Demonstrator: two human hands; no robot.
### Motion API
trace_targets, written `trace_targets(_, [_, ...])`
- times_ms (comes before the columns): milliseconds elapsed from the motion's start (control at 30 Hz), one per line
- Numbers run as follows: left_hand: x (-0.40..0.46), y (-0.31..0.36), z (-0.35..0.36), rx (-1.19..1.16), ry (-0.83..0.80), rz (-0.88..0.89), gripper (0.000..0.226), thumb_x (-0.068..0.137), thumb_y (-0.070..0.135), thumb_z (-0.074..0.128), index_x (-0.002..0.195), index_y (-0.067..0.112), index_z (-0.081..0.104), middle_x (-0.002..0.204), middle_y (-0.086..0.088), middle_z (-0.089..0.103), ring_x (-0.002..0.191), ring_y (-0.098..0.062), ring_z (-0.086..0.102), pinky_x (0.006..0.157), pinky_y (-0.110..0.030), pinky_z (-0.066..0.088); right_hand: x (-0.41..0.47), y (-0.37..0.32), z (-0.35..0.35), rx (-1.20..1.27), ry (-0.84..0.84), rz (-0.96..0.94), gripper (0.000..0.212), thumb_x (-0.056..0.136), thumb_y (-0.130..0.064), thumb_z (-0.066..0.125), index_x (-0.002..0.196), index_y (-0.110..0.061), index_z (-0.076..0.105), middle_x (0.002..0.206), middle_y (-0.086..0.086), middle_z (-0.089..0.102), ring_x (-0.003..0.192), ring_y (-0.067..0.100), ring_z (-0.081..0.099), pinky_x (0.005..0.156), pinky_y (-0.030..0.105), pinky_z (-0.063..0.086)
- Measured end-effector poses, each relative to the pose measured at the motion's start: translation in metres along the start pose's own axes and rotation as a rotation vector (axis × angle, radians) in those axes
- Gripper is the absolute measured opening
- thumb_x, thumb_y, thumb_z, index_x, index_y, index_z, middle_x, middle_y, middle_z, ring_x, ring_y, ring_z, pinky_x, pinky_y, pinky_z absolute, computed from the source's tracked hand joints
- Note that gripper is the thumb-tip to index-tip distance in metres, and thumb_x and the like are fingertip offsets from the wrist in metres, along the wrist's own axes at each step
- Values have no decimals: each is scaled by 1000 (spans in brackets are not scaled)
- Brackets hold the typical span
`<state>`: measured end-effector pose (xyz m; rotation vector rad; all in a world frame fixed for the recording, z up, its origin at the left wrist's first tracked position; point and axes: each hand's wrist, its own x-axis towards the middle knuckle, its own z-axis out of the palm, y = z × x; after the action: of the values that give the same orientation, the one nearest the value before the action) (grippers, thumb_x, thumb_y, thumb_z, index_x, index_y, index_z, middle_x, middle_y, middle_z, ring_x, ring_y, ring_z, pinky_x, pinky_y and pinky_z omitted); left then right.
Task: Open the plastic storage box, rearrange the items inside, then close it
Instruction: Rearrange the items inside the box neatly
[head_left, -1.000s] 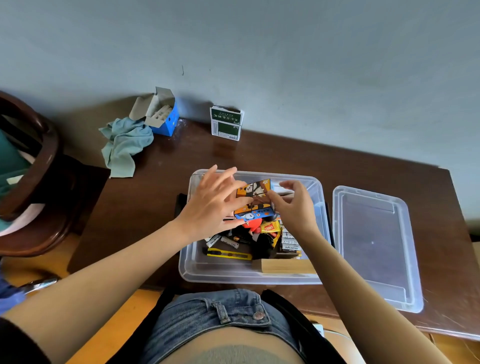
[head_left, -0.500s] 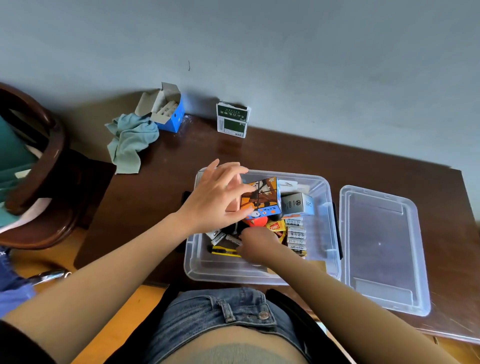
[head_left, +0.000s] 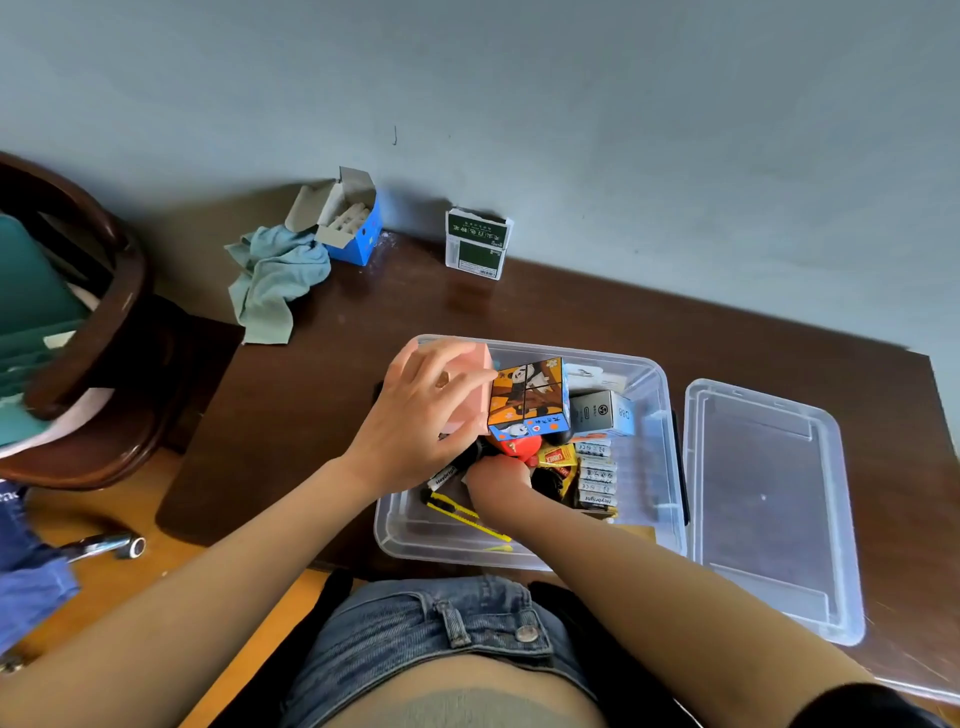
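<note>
at frame centre a light, stiff pink box (head_left: 470, 395) is gripped by the left hand (head_left: 421, 421), best held by its flat sides, while the right hand (head_left: 498, 480) is curled among small items, its hold unclear.

Open clear storage box (head_left: 660, 467), lid (head_left: 769, 509) alongside

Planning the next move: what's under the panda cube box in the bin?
Under the panda cube box a red item pokes out, the right hand reaching beside it. Anything further beneath is covered.
</note>
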<state>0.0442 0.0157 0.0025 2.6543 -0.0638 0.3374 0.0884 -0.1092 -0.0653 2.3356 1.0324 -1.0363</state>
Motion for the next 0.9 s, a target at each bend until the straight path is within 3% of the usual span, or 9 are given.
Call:
trace_targets(233, [6,6,1,-25,14,13,39,89,32,51,123,15,59,135,-10,47,127,-18,29,108,-53,25,-48,23,-23,151,174,-124,17,88,-3,54,103,-6,59,98,11,64,88,29,62,62,32,45])
trace_targets(433, [6,4,6,-4,21,35,38,86,30,58,121,15,60,131,-11,49,123,-23,33,102,-52,32,-93,100,-19,184,320,41,13,85,-7,51,94,-14,57,94,6,67,87,26,64,67,32,52])
trace_targets(533, [8,5,9,6,21,10,38,86,32,58,119,15,62,131,-12,50,125,-23,32,102,-55,34,-82,126,-6,84,319,157,22,86,0,49,104,-11,56,100,9,67,86,25,64,61,28,44])
trace_targets(700, [7,6,11,37,1,-18,35,87,31,56,118,16,63,134,-11,48,125,-26,34,104,-54,31,-49,124,12,-108,272,178,36,86,8,49,120,-6,53,113,11,64,98,26,65,73,32,53])
trace_targets(900, [7,8,13,48,-9,-56,33,87,29,56,117,16,63,134,-12,49,125,-31,39,105,-52,30,-41,122,19,-144,257,198,34,90,4,49,122,-5,55,115,11,64,100,24,65,77,31,55])
